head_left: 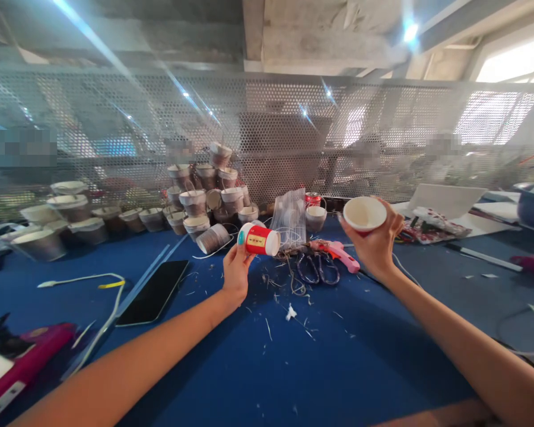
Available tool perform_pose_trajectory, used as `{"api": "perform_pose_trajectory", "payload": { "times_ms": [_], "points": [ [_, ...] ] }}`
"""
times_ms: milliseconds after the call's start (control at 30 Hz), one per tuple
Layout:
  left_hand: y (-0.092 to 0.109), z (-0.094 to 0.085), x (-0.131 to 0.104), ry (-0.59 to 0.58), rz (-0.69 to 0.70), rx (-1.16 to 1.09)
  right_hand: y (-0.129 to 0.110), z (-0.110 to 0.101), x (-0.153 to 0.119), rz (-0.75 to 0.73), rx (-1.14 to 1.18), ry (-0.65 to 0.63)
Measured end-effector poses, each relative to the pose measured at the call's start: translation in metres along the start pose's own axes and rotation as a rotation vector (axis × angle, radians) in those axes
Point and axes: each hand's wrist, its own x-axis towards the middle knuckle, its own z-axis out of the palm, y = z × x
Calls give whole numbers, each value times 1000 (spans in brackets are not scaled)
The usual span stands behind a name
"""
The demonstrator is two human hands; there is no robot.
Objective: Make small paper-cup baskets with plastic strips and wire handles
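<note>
My left hand [237, 270] is closed around a red paper cup [257, 240] with a yellow label, which lies on its side in the air. Over the right half of the table, my right hand [378, 243] grips a second paper cup [365, 214], its white inside tilted toward me. Between the two hands, a pink glue gun [338, 254] and dark-handled scissors [318, 270] rest on the blue table [293, 367]. A bundle of clear sticks [289, 216] stands behind the red cup.
Several small wrapped buckets [193, 203] are stacked at the back left, with more [89, 230] farther left. A black phone [153, 293] lies left of my left hand. Papers [447, 198] are at the back right. A perforated metal screen [285, 130] borders the table.
</note>
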Motion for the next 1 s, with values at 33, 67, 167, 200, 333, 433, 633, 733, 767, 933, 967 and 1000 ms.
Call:
{"api": "perform_pose_trajectory", "payload": {
  "times_ms": [33, 67, 167, 200, 333, 433, 633, 733, 767, 933, 967, 1000],
  "points": [
    [0, 0, 1, 8, -47, -16, 9, 3, 3, 59, -5, 13],
    [0, 1, 1, 11, -88, -27, 19, 7, 4, 97, 15, 3],
    [3, 2, 0, 6, -178, -60, 45, 19, 4, 269, 91, -135],
    [3, 2, 0, 6, -198, -76, 53, 21, 3, 332, 92, -167],
    [5, 2, 2, -1, -231, -129, 69, 24, 3, 536, -32, -246],
    [6, 3, 1, -11, -245, -143, 72, 22, 3, 677, -107, -244],
    [6, 0, 6, -30, -234, -83, 65, 21, -4, 620, -75, -231],
    [5, -4, 15, -39, -167, -31, 49, 16, -7, 538, -134, -159],
    [5, -6, 18, -45, -145, -17, 42, 13, -7, 465, -165, -105],
    [3, -10, 20, -106, -137, 4, 0, -4, -10, -34, -294, -48],
    [3, -10, 19, -121, -138, 9, -7, -5, -13, -73, -310, -134],
    [2, -10, 17, -136, -139, 18, -14, -5, -16, -85, -338, -242]
  ]
}}
